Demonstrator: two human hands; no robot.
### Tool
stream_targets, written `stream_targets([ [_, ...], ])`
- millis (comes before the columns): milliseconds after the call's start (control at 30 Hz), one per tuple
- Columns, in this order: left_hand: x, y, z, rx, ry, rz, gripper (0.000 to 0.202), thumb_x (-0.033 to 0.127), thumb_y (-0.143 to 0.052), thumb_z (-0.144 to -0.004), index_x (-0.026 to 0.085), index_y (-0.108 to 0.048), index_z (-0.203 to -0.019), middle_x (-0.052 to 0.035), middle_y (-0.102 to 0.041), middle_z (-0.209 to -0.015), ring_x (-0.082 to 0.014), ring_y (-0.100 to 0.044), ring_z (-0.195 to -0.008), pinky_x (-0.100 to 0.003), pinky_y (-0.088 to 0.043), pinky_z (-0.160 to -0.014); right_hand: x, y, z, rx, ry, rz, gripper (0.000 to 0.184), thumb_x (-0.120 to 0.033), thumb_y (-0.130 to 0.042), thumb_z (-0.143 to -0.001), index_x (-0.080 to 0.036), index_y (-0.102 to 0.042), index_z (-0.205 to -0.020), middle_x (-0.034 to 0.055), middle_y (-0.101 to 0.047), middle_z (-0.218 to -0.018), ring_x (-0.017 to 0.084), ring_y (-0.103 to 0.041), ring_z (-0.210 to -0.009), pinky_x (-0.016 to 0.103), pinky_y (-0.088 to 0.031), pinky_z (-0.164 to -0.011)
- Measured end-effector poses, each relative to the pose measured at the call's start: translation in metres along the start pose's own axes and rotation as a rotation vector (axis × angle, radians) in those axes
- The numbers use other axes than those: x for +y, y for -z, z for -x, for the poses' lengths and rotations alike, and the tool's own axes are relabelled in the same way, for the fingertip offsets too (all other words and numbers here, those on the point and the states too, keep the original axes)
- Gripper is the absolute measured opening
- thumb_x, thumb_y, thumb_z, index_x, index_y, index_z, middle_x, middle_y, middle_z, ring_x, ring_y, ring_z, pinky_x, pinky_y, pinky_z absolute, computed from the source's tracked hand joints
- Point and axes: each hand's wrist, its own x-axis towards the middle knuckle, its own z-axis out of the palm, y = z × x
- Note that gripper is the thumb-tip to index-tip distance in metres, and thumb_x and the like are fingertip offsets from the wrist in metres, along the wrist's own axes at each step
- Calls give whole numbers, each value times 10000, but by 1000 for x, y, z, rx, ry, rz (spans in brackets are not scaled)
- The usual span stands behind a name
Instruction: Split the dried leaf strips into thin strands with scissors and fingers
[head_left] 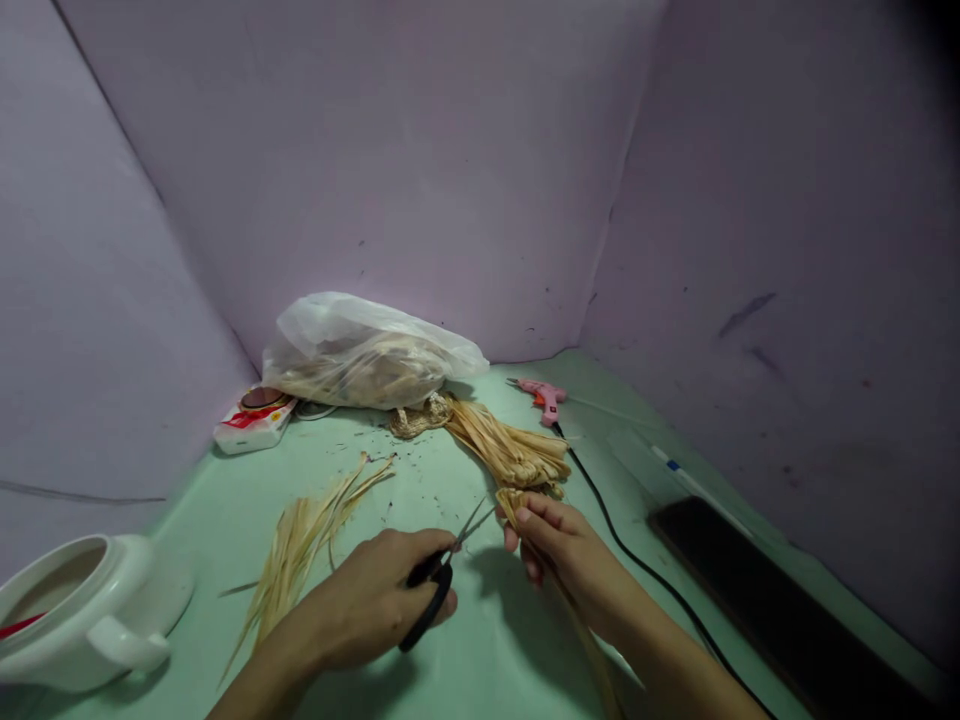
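Observation:
My left hand (382, 590) is closed round the black handles of a pair of scissors (433, 600). Their blades are parted and point up and right, close to the end of a dried straw strip (512, 508). That strip is pinched in my right hand (559, 545), with its long tail hanging down past the wrist. Just beyond my right hand lies a thick bundle of folded straw strips (514, 450). Loose straw strips (292, 550) lie on the green cloth to the left of my left hand, partly behind the forearm.
A clear plastic bag (367, 355) of straw sits by the back wall, near a braided straw piece (416, 418). A pink glue gun (546, 398) trails a black cord (600, 500). A white pot (82, 610), tissue pack (255, 425), pen (701, 490) and dark slab (757, 580) stand around.

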Motion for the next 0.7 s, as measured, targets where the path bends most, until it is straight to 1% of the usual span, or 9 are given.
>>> stream_targets([
  [100, 8, -4, 1, -30, 21, -99, 172, 275, -424, -689, 191, -564, -748, 25, -529, -619, -118, -426, -576, -205, -302, -526, 7, -1, -1, -59, 2, 90, 264, -378, -484, -735, -167, -442, -583, -59, -380, -495, 52, -285, -390, 199, -200, -383],
  [167, 11, -7, 0, -5, 7, -145, 199, 245, -418, -674, 197, -580, -779, 13, -559, -653, -128, -444, -601, -206, -311, -545, 13, -2, -1, -111, 38, 159, 259, -366, -464, -755, -163, -455, -595, -65, -338, -481, 57, -260, -412, 202, -188, -403],
  [233, 11, -9, -1, 29, -19, -179, 231, 220, -415, -660, 202, -591, -809, 3, -581, -685, -138, -457, -629, -211, -322, -572, 18, -4, -1, -137, 95, 230, 246, -363, -442, -773, -155, -497, -653, -60, -337, -508, 67, -276, -448, 203, -216, -435],
  [300, 10, -11, -1, 58, -35, -203, 252, 207, -410, -655, 205, -597, -824, 0, -583, -682, -141, -456, -633, -215, -328, -585, 19, -5, 1, -131, 143, 328, 237, -340, -418, -790, -153, -537, -707, -46, -372, -539, 84, -332, -496, 208, -267, -484],
  [367, 7, -13, -2, 71, -41, -213, 255, 195, -407, -649, 201, -600, -816, 5, -566, -651, -135, -442, -614, -213, -325, -576, 18, -6, 3, -104, 184, 440, 228, -300, -406, -794, -155, -571, -731, -19, -459, -600, 106, -410, -572, 220, -318, -554],
  [467, 4, -17, -5, 73, -50, -198, 235, 166, -410, -628, 191, -594, -771, 28, -497, -579, -109, -394, -556, -197, -301, -526, 15, -7, 6, -70, 216, 561, 239, -270, -385, -797, -157, -587, -737, 13, -552, -693, 133, -483, -659, 236, -346, -623],
  [533, 3, -20, -6, 60, -63, -163, 215, 142, -402, -617, 181, -582, -727, 43, -436, -539, -91, -355, -521, -188, -270, -484, 13, -7, 7, -52, 209, 602, 256, -276, -367, -801, -160, -571, -701, 3, -540, -647, 128, -480, -620, 230, -338, -592],
  [633, 4, -22, -7, 29, -87, -89, 227, 107, -373, -611, 165, -575, -700, 49, -391, -519, -78, -330, -497, -186, -226, -446, 10, -7, 8, -41, 167, 612, 260, -280, -359, -791, -166, -530, -632, -31, -434, -536, 108, -410, -525, 215, -296, -520],
  [700, 5, -23, -7, 12, -93, -33, 240, 92, -363, -606, 157, -575, -698, 49, -386, -521, -73, -328, -494, -185, -212, -436, 8, -7, 8, -40, 139, 599, 251, -271, -361, -778, -170, -509, -604, -43, -374, -507, 101, -366, -498, 212, -270, -494],
])
